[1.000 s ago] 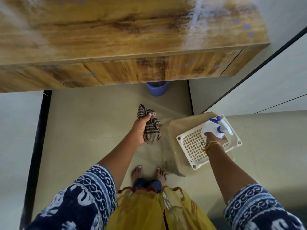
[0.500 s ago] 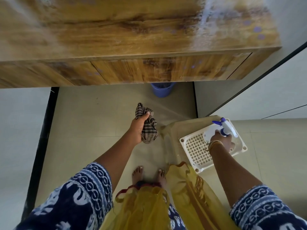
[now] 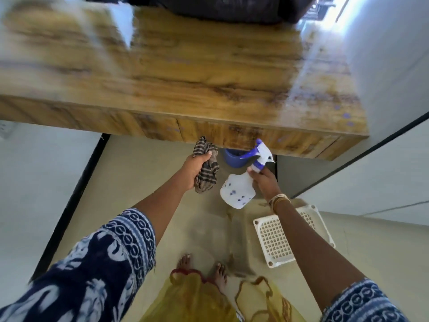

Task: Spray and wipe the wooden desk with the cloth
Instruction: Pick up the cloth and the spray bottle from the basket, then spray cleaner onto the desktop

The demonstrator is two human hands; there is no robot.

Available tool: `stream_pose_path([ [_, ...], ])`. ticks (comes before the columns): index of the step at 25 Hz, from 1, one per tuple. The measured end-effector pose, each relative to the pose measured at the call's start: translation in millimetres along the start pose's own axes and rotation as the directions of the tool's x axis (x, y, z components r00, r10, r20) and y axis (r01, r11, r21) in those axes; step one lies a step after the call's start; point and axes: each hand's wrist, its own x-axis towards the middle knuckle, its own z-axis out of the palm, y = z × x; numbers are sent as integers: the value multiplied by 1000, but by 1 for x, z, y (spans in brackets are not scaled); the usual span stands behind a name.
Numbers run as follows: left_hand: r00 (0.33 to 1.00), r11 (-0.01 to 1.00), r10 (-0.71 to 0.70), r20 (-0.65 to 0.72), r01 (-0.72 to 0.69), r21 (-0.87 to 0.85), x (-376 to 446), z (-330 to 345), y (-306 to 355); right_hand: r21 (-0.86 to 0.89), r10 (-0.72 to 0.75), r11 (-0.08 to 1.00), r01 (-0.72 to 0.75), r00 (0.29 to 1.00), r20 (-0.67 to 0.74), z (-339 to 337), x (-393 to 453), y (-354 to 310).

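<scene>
As the person stands barefoot before the wooden desk, both hands are raised toward its near edge, each carrying a tool.

Left hand: the left hand (image 3: 194,168) grips a bunched striped cloth (image 3: 207,169), fingers curled round it, held just below the desk's front edge; it looks parked there so wiping can follow the spraying.

Right hand: the right hand (image 3: 263,181) is wrapped round the neck of a white spray bottle (image 3: 241,185), which is tilted so its blue nozzle points up toward the desk front; whether a finger is on the trigger cannot be told.

Tabletop: the tabletop (image 3: 185,73) is bare wood grain, blurred on the left, with a pale glossy sheen and small purple spots at its right end.

Under the desk: a blue bucket (image 3: 233,158) sits on the floor, partly behind the bottle.

Floor: a white perforated basket (image 3: 275,240) lies just beside the right forearm, holding nothing that shows.

Stage, by my reading: bottle and cloth are both lifted and ready, and the first spray on the tabletop seems close.
</scene>
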Motion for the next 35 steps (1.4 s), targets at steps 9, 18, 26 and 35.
stream_pose_path([
  [9, 973, 955, 204, -104, -222, -197, -36, -117, 144, -169, -61, 976, 140, 913, 403, 140, -8, -150],
  [18, 929, 912, 311, -202, -351, -212, -33, -257, 261, -32, -39, 997, 69, 827, 561, 286, 21, -226],
  [26, 926, 908, 327, -187, -363, -212, -12, -327, 330, 51, -25, 999, -3, 842, 540, 378, 50, -277],
  [35, 926, 846, 350, -139, -377, -377, 51, -350, 379, 37, -38, 999, 18, 753, 657, 425, 119, -336],
])
